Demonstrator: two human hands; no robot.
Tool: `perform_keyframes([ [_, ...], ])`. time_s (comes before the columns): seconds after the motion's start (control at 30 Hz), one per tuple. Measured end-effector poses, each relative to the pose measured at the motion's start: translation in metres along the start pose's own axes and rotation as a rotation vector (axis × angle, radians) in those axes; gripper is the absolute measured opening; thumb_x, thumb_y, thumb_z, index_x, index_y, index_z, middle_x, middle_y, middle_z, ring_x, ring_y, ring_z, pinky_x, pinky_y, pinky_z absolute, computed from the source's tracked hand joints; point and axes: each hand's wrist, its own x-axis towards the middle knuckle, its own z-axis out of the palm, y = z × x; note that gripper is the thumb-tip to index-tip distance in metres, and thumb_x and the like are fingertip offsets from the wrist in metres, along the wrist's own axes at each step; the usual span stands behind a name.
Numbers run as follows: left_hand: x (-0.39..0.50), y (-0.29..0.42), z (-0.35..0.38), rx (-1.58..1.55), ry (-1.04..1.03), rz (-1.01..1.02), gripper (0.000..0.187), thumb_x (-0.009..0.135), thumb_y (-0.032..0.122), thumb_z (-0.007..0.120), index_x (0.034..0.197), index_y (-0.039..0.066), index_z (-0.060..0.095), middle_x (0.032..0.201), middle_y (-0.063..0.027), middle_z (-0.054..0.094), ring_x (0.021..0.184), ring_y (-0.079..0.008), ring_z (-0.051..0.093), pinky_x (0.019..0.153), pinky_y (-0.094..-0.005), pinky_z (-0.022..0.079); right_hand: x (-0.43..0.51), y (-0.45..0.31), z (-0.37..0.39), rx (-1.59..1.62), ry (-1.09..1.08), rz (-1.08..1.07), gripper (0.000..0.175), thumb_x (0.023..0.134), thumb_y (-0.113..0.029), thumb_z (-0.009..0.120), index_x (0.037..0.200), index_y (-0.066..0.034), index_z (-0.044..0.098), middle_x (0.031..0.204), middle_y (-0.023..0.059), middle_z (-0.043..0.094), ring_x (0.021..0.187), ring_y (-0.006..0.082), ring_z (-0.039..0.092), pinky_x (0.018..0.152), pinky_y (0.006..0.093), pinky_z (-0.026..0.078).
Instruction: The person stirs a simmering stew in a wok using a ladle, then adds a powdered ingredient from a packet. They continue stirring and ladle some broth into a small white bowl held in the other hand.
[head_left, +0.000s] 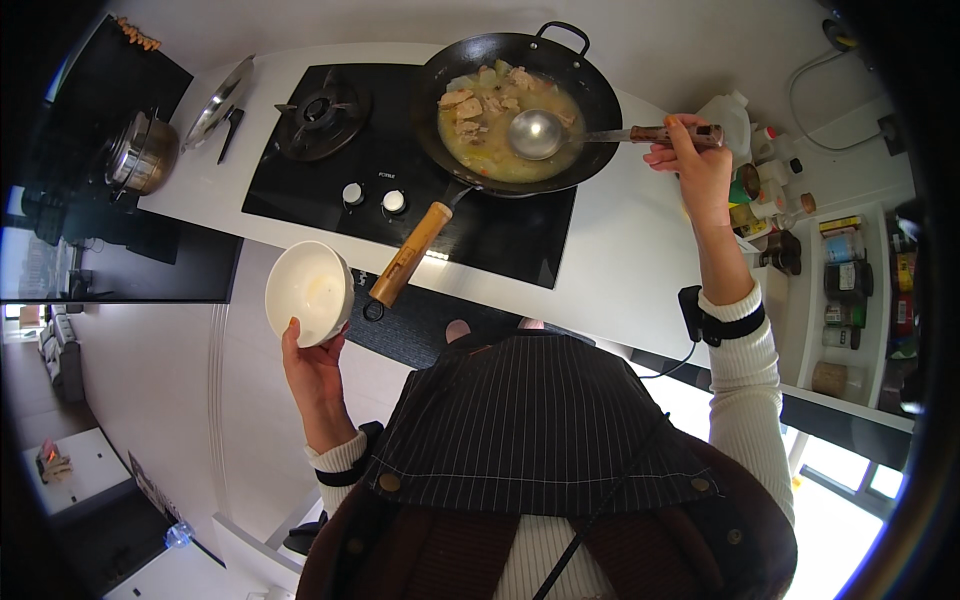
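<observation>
My right hand (694, 161) grips the brown handle of a metal ladle (536, 135), whose bowl rests over the broth. Below the ladle, a soup (491, 154) with chunks of meat and pale vegetable pieces fills the bottom of a black wok (600, 112). The wok sits on the right side of the cooktop, its wooden handle (412, 255) pointing towards me. In my left hand (319, 367) is a white bowl (309, 289), tilted and held by its rim and underside, out past the counter's front edge. A small yellowish trace shows inside it.
On the black gas cooktop (315, 191), a second burner (319, 112) lies left of the wok. A lid (221, 105) leans at the wall beside a steel pot (142, 154). Bottles and jars (765, 180) crowd the right, near a shelf (810, 300) of spices.
</observation>
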Motion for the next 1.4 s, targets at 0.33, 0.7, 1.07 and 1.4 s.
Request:
perform_keyframes([
  [0.33, 0.0012, 0.0007, 0.0015, 0.003, -0.013, -0.007, 0.057, 0.092, 0.031, 0.056, 0.134, -0.003, 0.039, 0.122, -0.0199, 0.057, 0.104, -0.0298, 0.063, 0.084, -0.0385, 0.058, 0.0052, 0.0004, 0.0023, -0.015, -0.018, -0.013, 0.024, 0.095, -0.018, 0.060, 0.102, 0.0048, 0.061, 0.073, 0.0113, 0.066, 0.059, 0.0156, 0.067, 0.052, 0.0233, 0.054],
  [0.7, 0.0054, -0.0013, -0.0032, -0.019, -0.028, -0.018, 0.059, 0.089, 0.032, 0.060, 0.134, -0.001, 0.040, 0.124, -0.0190, 0.058, 0.105, -0.0281, 0.064, 0.088, -0.0405, 0.057, 0.0097, -0.0019, 0.0062, -0.008, -0.030, -0.012, 0.025, 0.094, -0.019, 0.060, 0.101, 0.0051, 0.061, 0.073, 0.0117, 0.066, 0.058, 0.0154, 0.067, 0.051, 0.0228, 0.054],
  [1.07, 0.0026, 0.0006, 0.0021, 0.007, -0.013, -0.001, 0.057, 0.091, 0.031, 0.056, 0.133, -0.003, 0.040, 0.121, -0.0197, 0.058, 0.102, -0.0295, 0.064, 0.083, -0.0378, 0.058, 0.0091, -0.0027, 0.0083, -0.021, -0.034, -0.011, 0.026, 0.094, -0.020, 0.061, 0.101, 0.0048, 0.061, 0.073, 0.0116, 0.067, 0.058, 0.0155, 0.067, 0.052, 0.0231, 0.054],
  [1.4, 0.0018, 0.0014, 0.0047, 0.007, -0.020, 0.012, 0.058, 0.092, 0.031, 0.056, 0.135, -0.004, 0.038, 0.123, -0.0206, 0.056, 0.106, -0.0300, 0.063, 0.085, -0.0397, 0.058, 0.0085, -0.0016, 0.0078, -0.004, -0.029, -0.001, 0.026, 0.094, -0.019, 0.061, 0.103, 0.0052, 0.060, 0.075, 0.0118, 0.067, 0.058, 0.0158, 0.067, 0.051, 0.0234, 0.054],
])
